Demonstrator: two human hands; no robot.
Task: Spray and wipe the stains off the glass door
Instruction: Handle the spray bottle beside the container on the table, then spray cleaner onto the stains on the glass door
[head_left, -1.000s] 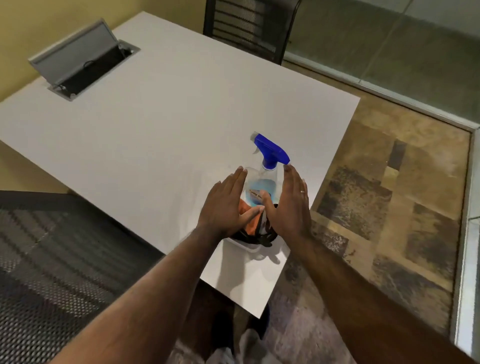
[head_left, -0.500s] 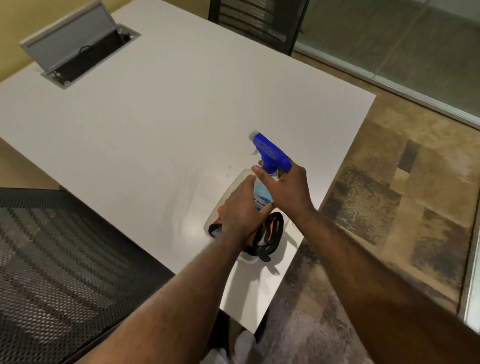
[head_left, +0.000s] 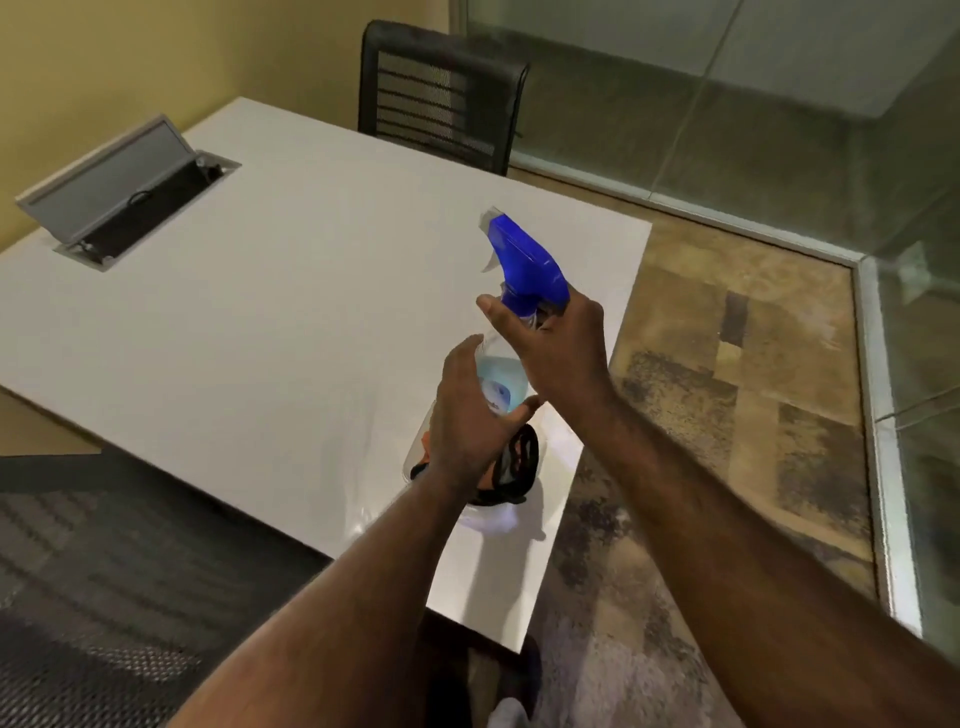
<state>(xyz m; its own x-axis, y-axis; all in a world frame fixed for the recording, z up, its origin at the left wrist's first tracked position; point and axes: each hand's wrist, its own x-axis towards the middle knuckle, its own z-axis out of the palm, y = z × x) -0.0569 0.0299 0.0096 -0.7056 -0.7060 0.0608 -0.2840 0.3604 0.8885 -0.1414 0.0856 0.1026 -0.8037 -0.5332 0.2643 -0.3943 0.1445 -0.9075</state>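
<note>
A clear spray bottle with a blue trigger head (head_left: 524, 265) and pale blue liquid is lifted partly out of a clear plastic container (head_left: 488, 517) near the white table's (head_left: 285, 312) right front corner. My right hand (head_left: 561, 348) is closed around the bottle's neck just under the trigger. My left hand (head_left: 467, 415) is cupped beside the bottle's body, its fingers spread, above the container. An orange and black cloth (head_left: 519, 462) lies in the container, partly hidden by my left hand. Glass panels (head_left: 727, 104) run along the back and right side (head_left: 924, 467).
A black mesh chair (head_left: 441, 93) stands at the table's far side, and another (head_left: 104, 597) at the near left. An open grey cable box (head_left: 119, 187) is set into the table at the left. Patterned carpet (head_left: 727, 415) lies between table and glass.
My right hand has closed on the bottle's neck and raised the bottle out of the container. My left hand has stayed by the bottle. The view has tilted up toward the glass.
</note>
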